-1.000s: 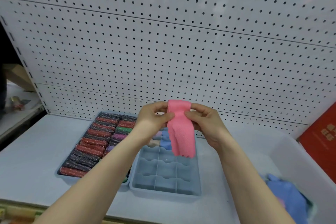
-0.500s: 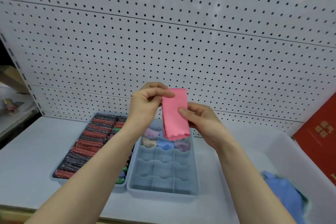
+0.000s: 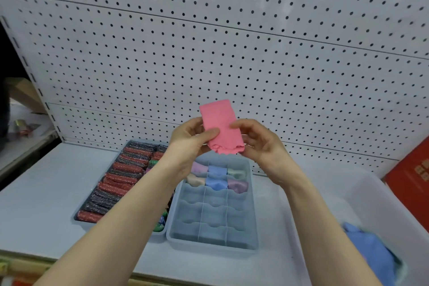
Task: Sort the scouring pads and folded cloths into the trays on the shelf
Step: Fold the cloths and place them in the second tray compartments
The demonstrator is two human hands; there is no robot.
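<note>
A folded pink cloth [image 3: 221,123] is held up in front of the pegboard, above the far end of the divided blue tray [image 3: 254,216]. My left hand [image 3: 190,139] pinches its left edge with thumb on the front. My right hand [image 3: 260,141] grips its right edge with curled fingers. The tray's two far rows hold several folded pastel cloths [image 3: 217,182]; its near cells show bare bottoms. To the left, a second tray [image 3: 79,220] is packed with rows of red and dark glittery scouring pads [image 3: 120,179].
A white plastic bin [image 3: 362,197] stands at the right with a loose blue cloth [image 3: 371,253] inside. A red box [image 3: 413,181] leans behind it. The white pegboard [image 3: 209,53] forms the back wall. The shelf's front edge [image 3: 162,278] runs below my arms.
The pink cloth went from hanging long between both hands to a shorter folded packet, raised higher in front of the pegboard. Both hands shifted their hold to its sides.
</note>
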